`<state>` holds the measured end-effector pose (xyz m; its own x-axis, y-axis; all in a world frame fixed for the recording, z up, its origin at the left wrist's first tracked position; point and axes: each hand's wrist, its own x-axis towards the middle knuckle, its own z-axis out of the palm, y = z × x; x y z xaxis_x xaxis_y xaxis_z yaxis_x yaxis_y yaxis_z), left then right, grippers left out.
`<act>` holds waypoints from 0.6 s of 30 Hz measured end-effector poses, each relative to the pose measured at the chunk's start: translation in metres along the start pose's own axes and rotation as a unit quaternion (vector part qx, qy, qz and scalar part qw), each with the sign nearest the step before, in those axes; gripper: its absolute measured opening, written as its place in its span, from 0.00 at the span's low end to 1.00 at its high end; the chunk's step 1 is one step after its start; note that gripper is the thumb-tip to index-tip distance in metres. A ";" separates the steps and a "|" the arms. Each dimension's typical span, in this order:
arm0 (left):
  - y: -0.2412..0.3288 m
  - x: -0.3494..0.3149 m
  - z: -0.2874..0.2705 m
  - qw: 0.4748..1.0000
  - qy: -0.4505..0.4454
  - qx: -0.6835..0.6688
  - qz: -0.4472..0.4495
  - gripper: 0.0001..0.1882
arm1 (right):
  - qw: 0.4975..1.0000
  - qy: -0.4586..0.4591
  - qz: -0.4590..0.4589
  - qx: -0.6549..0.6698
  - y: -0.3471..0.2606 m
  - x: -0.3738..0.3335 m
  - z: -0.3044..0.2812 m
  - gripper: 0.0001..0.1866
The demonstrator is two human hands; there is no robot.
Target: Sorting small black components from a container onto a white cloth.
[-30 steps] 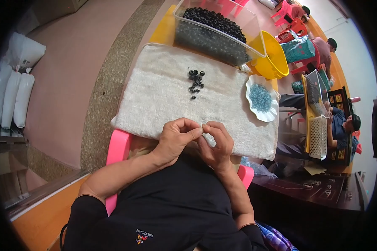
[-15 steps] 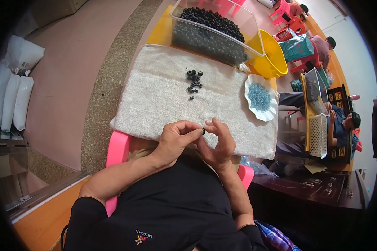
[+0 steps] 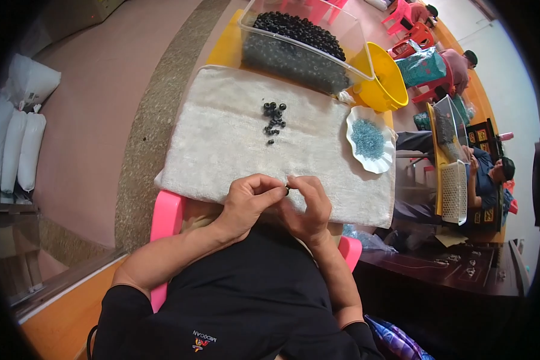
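The table (image 3: 225,51) is mostly hidden beneath a white towel (image 3: 216,141). The view's upper edge crops a clear bin (image 3: 294,67) of black beads (image 3: 300,33). At the towel's near edge, the left hand (image 3: 246,201) pinches thumb and forefinger shut. The right hand (image 3: 309,210) has fingers slightly parted, the thumb blurred; whether they grip anything I cannot tell. Between both hands, the left fingertips partly cover a small dark bead (image 3: 287,191).

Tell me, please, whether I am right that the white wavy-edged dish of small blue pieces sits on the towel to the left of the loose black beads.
Not quite: the head view shows the white wavy-edged dish of small blue pieces on the towel to the right of the loose black beads.
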<state>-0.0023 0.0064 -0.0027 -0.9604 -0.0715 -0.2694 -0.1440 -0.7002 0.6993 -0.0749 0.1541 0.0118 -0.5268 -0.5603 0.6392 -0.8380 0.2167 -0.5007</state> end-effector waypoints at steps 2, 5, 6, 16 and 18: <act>0.000 0.000 0.000 1.000 0.000 0.003 0.001 0.06 | 1.000 0.000 0.001 0.008 -0.002 0.001 0.001 0.27; 0.000 -0.001 -0.002 1.000 -0.003 0.013 -0.002 0.05 | 1.000 0.007 0.009 0.017 -0.004 0.000 0.003 0.26; -0.001 -0.002 -0.002 1.000 -0.005 0.019 -0.008 0.05 | 1.000 0.012 0.017 0.021 -0.005 -0.001 0.003 0.25; -0.002 0.000 -0.002 0.999 -0.004 0.046 -0.006 0.08 | 0.998 0.026 0.047 -0.030 0.021 0.019 -0.035 0.15; -0.002 -0.001 -0.001 0.998 -0.003 0.057 -0.007 0.09 | 0.987 0.087 0.046 -0.125 0.048 0.038 -0.059 0.13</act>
<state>-0.0004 0.0071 -0.0043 -0.9594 -0.0584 -0.2758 -0.1831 -0.6150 0.7670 -0.1430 0.1903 0.0465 -0.6011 -0.3877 0.6988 -0.7825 0.4633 -0.4160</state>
